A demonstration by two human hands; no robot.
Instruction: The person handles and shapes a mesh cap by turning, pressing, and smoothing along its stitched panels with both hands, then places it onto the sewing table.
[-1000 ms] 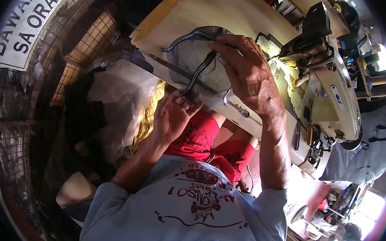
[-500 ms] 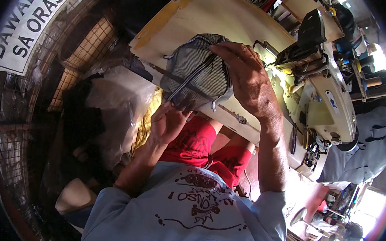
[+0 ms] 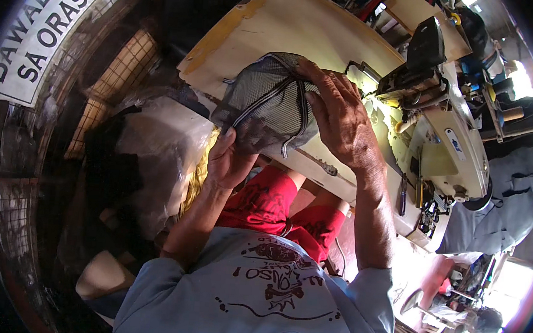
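A domed grey mesh cap (image 3: 261, 99), with black-and-white striped tape along its seams, sits over the front part of the sewing table. My left hand (image 3: 229, 164) grips its near left edge, the thumb outside and the fingers inside, dimly visible through the mesh. My right hand (image 3: 348, 123) curves over the cap's right side, fingertips on its top and thumb bent against the mesh. Loose tape ends hang from the cap's rim. To the right of my right hand stands a cream sewing machine (image 3: 454, 141), lit by a small lamp glow.
The cream tabletop (image 3: 299, 25) has a worn, yellowed left edge. Clear plastic sheeting (image 3: 160, 154) and yellow cloth (image 3: 200, 174) lie at left, beside a wire-mesh wall (image 3: 115, 90). Grey fabric (image 3: 499, 199) hangs at the right beyond the machine. My red shorts (image 3: 261, 197) are below the table edge.
The cap has turned and tilted between my hands, so the crossing of its taped seams faces me more. My left thumb has come up onto the edge; my right thumb now shows against the mesh.
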